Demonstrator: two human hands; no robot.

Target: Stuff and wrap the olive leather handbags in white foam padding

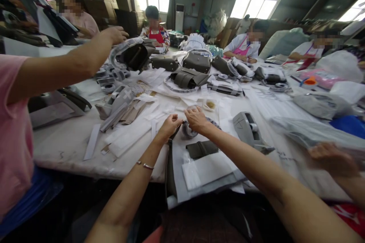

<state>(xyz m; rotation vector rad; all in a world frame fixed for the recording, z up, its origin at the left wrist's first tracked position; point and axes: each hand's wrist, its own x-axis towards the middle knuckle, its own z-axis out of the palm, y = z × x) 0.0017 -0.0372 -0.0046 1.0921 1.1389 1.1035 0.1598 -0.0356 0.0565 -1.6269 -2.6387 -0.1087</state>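
Observation:
My left hand [170,124] and my right hand [196,119] meet over a roll of grey tape [188,130] on the white table [65,142]. Both hands are closed in a pinch; the right rests on the roll, the left holds the thin dark strap [170,148] or tape end beside it. A silver bracelet [145,165] sits on my left wrist. Just in front of the hands lies a folded dark grey leather piece [202,149] on white wrapping paper [209,174].
A grey tape dispenser [248,129] stands right of my hands. Grey handbags [197,62] and wrapped parts fill the table's middle. A person in pink on the left reaches an arm [71,66] across. Another person's hand [332,159] is at the right. Several people sit at the far side.

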